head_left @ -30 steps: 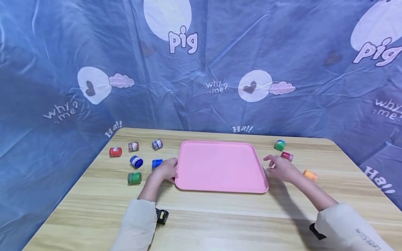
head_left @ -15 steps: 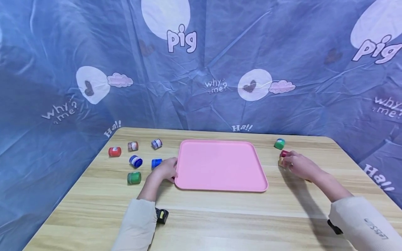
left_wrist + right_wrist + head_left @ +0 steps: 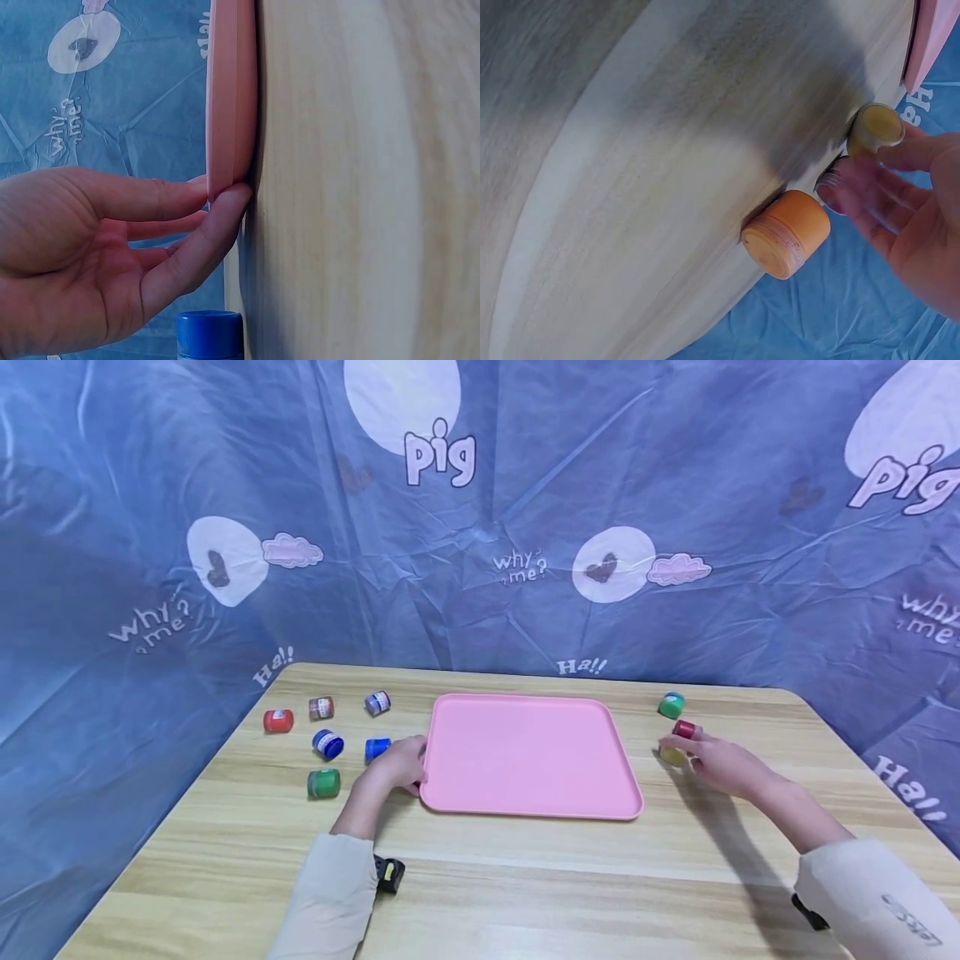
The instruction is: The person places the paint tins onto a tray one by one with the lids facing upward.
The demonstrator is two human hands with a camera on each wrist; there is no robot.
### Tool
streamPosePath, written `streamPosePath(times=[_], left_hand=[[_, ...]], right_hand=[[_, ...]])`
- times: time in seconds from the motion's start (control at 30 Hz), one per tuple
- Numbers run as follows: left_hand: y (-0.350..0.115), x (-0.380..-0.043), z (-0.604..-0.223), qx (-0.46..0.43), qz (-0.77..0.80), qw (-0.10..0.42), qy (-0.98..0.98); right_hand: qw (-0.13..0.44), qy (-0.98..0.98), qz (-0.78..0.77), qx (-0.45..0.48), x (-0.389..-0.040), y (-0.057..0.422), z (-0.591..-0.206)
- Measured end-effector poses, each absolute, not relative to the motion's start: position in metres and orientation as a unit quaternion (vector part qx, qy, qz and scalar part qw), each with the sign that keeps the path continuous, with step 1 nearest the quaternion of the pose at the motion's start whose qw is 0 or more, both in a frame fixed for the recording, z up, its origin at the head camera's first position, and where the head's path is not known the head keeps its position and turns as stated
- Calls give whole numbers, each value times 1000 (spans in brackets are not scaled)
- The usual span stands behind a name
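Observation:
A pink tray (image 3: 528, 756) lies flat on the wooden table. My left hand (image 3: 399, 765) pinches its left edge; in the left wrist view the thumb is at the rim and a finger at the underside. At the tray's right, my right hand (image 3: 723, 764) holds a small yellow paint jar (image 3: 876, 127) between thumb and fingers, close over the table. A dark red paint jar (image 3: 684, 729) lies just beyond those fingers. An orange paint jar (image 3: 786, 234) lies near the hand in the right wrist view, hidden behind it in the head view.
A green jar (image 3: 671, 705) lies at the back right. Left of the tray are several jars, among them a red jar (image 3: 278, 721), a dark blue jar (image 3: 327, 743), a green jar (image 3: 324, 783) and a blue jar (image 3: 377, 749) beside my left hand. A blue printed cloth (image 3: 465, 610) hangs behind the table.
My right hand has moved right, away from the tray's right edge, to the jars and now holds the yellow jar. My left hand has stayed at the tray's left edge.

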State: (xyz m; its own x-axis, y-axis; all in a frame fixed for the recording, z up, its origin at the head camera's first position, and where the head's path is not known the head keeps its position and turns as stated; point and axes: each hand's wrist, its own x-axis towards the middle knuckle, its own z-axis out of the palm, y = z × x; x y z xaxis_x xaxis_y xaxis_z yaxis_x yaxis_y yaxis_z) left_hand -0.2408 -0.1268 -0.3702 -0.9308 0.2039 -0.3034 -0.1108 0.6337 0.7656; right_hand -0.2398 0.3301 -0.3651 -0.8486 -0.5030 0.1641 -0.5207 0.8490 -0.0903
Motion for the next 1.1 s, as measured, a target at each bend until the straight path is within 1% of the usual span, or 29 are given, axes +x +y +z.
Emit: streamPosePath(times=[0.1, 0.23, 0.4, 0.53, 0.63, 0.73, 0.9, 0.97, 1.1], left_hand=[[-127, -241, -371, 28, 422, 183, 887], [-127, -242, -370, 30, 420, 179, 889], [-127, -243, -370, 31, 422, 178, 888], [-126, -243, -370, 30, 419, 183, 889], [-126, -243, -370, 26, 416, 185, 890], [-127, -243, -371, 26, 416, 184, 890], [-127, -243, -371, 33, 414, 181, 891], [-127, -243, -371, 33, 415, 181, 891], [-127, -242, -371, 30, 416, 180, 891]], right_hand=[[94, -956, 47, 273, -242, 329, -366], [140, -939, 12, 314, -250, 327, -368], [164, -915, 15, 367, -260, 324, -373], [188, -905, 29, 380, -264, 322, -376], [196, -906, 37, 373, -266, 320, -377], [188, -922, 34, 337, -265, 318, -377], [142, -950, 25, 278, -262, 315, -372], [130, -950, 22, 284, -262, 314, -371], [128, -936, 13, 326, -264, 313, -373]])
